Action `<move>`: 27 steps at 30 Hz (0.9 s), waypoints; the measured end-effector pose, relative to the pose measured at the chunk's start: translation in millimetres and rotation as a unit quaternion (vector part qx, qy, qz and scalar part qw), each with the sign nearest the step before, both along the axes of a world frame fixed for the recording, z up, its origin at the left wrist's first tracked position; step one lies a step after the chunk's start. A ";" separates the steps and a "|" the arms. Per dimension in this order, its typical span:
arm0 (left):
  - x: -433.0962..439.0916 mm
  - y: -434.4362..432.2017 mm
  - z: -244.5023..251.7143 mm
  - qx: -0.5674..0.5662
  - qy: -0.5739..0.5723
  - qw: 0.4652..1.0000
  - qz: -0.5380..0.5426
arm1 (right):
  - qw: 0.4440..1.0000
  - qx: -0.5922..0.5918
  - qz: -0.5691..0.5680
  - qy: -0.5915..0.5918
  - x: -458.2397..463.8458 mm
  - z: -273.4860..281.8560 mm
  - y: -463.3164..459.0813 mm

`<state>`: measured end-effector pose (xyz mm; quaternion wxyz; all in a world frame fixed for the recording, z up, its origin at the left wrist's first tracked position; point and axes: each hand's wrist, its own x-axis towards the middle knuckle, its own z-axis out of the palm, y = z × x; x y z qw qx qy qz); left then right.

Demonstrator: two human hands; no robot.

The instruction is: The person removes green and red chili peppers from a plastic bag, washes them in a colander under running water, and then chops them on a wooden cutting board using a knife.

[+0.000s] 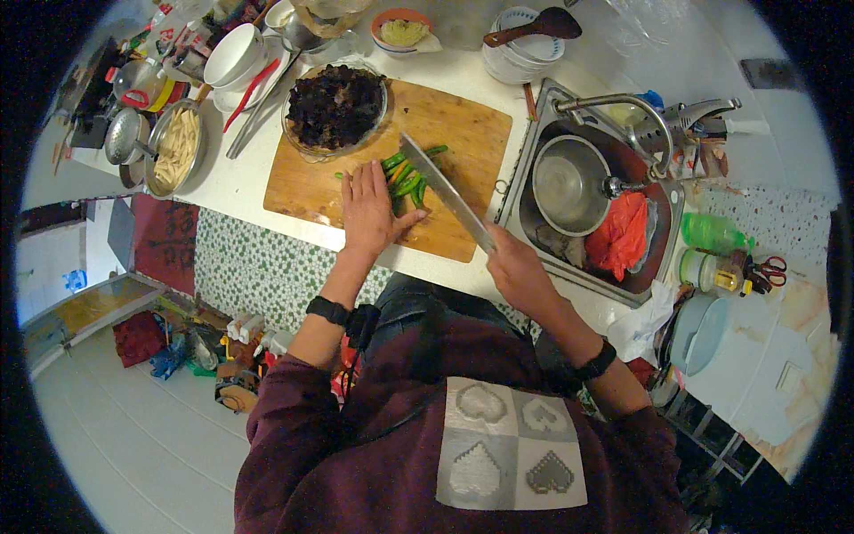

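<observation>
A wooden cutting board (320, 190) lies on the white counter in front of me. On it is a small bunch of green chili peppers (405, 183) with an orange strip among them. My left hand (370, 210) lies over their left ends, fingers together and thumb spread, holding them down. My right hand (520, 267) grips the handle of a kitchen knife (447, 190). Its long blade slants across the right part of the bunch; whether the edge touches the board cannot be told. A clear glass bowl of dark wood ear fungus (337, 107) stands on the board's far left.
At right is a steel sink (524, 213) holding a metal pot (567, 180) and a red plastic bag (620, 233). A bowl of pale strips (177, 150) stands at left. Stacked bowls (514, 63) carry a dark spatula (547, 25). A red chili (252, 93) rests on a white plate.
</observation>
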<state>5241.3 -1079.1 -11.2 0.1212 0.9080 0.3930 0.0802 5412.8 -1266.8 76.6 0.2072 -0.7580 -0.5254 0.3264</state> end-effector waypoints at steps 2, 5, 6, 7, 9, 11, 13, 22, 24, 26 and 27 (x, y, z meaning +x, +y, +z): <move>-3.1 -1.9 -1.9 0.018 -0.035 0.999 -0.015 | 1.000 0.007 0.021 0.002 -7.4 -2.2 18.4; 3.6 -6.5 -12.0 0.043 -0.048 0.998 -0.007 | 0.997 -0.052 0.039 -0.032 -12.2 -1.8 31.6; 5.8 -8.0 -15.5 0.038 -0.072 0.997 -0.008 | 0.996 -0.051 0.052 -0.055 -13.2 0.0 35.0; 8.6 -9.3 -18.6 0.024 -0.064 0.998 -0.001 | 0.994 -0.049 0.064 -0.079 -13.7 3.5 37.8; 12.8 -10.4 -22.7 0.016 -0.080 0.997 0.012 | 0.988 -0.063 0.085 -0.113 -15.5 11.6 47.2; 16.9 -10.0 -24.4 0.003 -0.112 0.993 0.025 | 0.980 -0.102 0.101 -0.138 -16.9 22.2 57.6; 19.8 -9.1 -25.5 -0.003 -0.124 0.992 0.033 | 0.971 -0.146 0.120 -0.147 -17.1 32.0 68.6; 23.2 -10.0 -36.0 -0.011 -0.111 0.993 0.037 | 0.966 -0.204 0.137 -0.081 -12.1 34.2 86.8; 23.2 -10.0 -36.7 -0.002 -0.124 0.992 0.034 | 0.972 -0.193 0.121 -0.056 -10.4 23.0 84.5; 23.3 -9.0 -36.1 0.005 -0.127 0.991 0.035 | 0.976 -0.166 0.125 -0.062 -8.8 9.7 80.6; 23.8 -8.0 -35.6 0.003 -0.130 0.991 0.033 | 0.978 -0.158 0.127 -0.060 -8.4 2.3 79.0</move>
